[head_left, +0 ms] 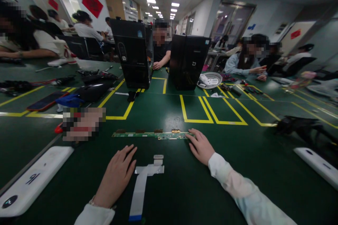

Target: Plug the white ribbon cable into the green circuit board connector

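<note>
- Circuit-board strip, between 6 and 7 o'clock: thin laminate, smooth green coating; copper-coloured tabs on far edge, metallic shine.
- Flat ribbon cable, just past 6: smooth plastic film, satin; connector at far end looks metallic.
- Tabletop: smooth, semi-gloss, blurred reflections.
- Marking tape, near 5: flat, smooth, plastic-looking.
- PC towers, 10 and 1: dark casings, plastic-looking fronts, low sheen.
- Basket, between 2 and 3: perforated plastic.
- White casing, 8: smooth moulded plastic; oval inset glossy.
- Right sleeve, between 4 and 5: thin cloth, creased, matt.
</note>
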`<state>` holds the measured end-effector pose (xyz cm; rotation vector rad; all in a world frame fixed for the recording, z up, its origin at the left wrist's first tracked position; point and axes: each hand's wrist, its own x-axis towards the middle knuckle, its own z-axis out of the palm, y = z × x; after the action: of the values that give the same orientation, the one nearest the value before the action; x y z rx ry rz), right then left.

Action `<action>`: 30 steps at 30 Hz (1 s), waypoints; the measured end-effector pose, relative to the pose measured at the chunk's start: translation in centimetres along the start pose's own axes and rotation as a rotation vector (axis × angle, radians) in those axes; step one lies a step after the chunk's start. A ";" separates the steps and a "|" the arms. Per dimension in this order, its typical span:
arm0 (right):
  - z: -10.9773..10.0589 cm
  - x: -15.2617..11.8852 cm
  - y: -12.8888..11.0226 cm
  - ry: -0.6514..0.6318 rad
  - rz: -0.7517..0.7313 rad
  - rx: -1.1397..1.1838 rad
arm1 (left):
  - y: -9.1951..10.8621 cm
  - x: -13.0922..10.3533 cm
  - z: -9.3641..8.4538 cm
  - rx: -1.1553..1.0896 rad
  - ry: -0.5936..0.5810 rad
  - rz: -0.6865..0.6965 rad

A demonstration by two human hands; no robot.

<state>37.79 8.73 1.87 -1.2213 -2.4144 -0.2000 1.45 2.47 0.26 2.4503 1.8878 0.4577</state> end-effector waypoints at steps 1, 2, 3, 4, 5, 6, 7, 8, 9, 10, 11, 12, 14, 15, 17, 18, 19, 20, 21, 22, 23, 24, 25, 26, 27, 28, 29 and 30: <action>0.2 0.3 0.0 -0.010 -0.027 0.023 | 0.0 0.0 0.0 0.000 -0.006 -0.001; 0.3 0.7 -0.1 -0.020 -0.046 0.044 | 0.0 -0.1 0.0 0.001 -0.013 -0.003; 0.5 1.0 -0.1 -0.029 -0.059 0.063 | 0.0 -0.1 0.0 0.002 -0.018 -0.007; 0.7 1.4 -0.2 -0.036 -0.067 0.081 | 0.0 -0.1 -0.1 0.002 -0.022 -0.012; 0.8 1.8 -0.3 -0.041 -0.070 0.097 | 0.1 -0.1 -0.1 0.001 -0.024 -0.018; 0.9 2.1 -0.3 -0.044 -0.072 0.112 | 0.2 -0.1 -0.2 -0.001 -0.027 -0.024; 1.0 2.3 -0.4 -0.048 -0.075 0.125 | 0.2 0.0 -0.3 -0.005 -0.031 -0.030; 1.1 2.5 -0.5 -0.053 -0.079 0.138 | 0.2 0.0 -0.3 -0.009 -0.035 -0.034; 1.2 2.5 -0.5 -0.057 -0.082 0.150 | 0.3 0.0 -0.3 -0.014 -0.038 -0.035; 1.3 2.5 -0.5 -0.060 -0.083 0.159 | 0.2 0.0 -0.4 -0.020 -0.035 -0.035; 1.4 2.4 -0.5 -0.062 -0.084 0.166 | 0.2 0.1 -0.4 -0.026 -0.028 -0.034; 1.5 2.3 -0.4 -0.064 -0.085 0.173 | 0.1 0.1 -0.3 -0.033 -0.018 -0.032; 1.7 2.0 -0.3 -0.066 -0.082 0.183 | 0.0 0.1 -0.4 -0.051 -0.006 -0.023; 1.8 1.9 -0.2 -0.070 -0.082 0.188 | 0.1 0.1 -0.4 -0.068 -0.006 -0.018; 1.9 1.7 -0.1 -0.075 -0.084 0.193 | 0.5 0.0 -0.7 -0.118 -0.021 -0.002; 1.9 1.7 -0.1 -0.077 -0.087 0.196 | 0.9 0.0 -0.9 -0.145 -0.031 0.019; 1.9 1.7 -0.1 -0.080 -0.093 0.198 | 1.5 0.0 -1.1 -0.171 -0.042 0.047; 1.9 1.7 -0.1 -0.083 -0.098 0.200 | 2.1 0.0 -1.4 -0.188 -0.060 0.088; 1.8 1.7 -0.1 -0.086 -0.103 0.203 | 2.8 0.0 -1.6 -0.198 -0.078 0.135; 1.8 1.7 -0.1 -0.087 -0.108 0.206 | 3.5 0.1 -1.7 -0.205 -0.104 0.175; 1.7 1.7 -0.1 -0.087 -0.110 0.208 | 4.2 0.2 -1.8 -0.210 -0.136 0.213; 1.7 1.7 -0.1 -0.086 -0.111 0.210 | 4.9 0.3 -1.9 -0.215 -0.163 0.238; 1.8 1.7 -0.1 -0.085 -0.110 0.211 | 5.5 0.4 -2.0 -0.221 -0.191 0.260; 1.8 1.6 -0.1 -0.083 -0.110 0.211 | 6.0 0.5 -2.0 -0.229 -0.216 0.276; 1.8 1.6 0.0 -0.082 -0.109 0.212 | 6.5 0.6 -2.0 -0.235 -0.234 0.286; 1.9 1.6 0.0 -0.082 -0.108 0.212 | 6.9 0.7 -2.0 -0.240 -0.248 0.292; 2.0 1.5 0.0 -0.082 -0.109 0.213 | 7.3 0.7 -2.1 -0.244 -0.254 0.292; 2.0 1.5 0.0 -0.082 -0.109 0.215 | 7.7 0.8 -2.1 -0.246 -0.253 0.291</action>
<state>36.39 10.49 0.69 -1.0218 -2.4994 0.0776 8.37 0.81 3.89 2.4833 1.3051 0.3402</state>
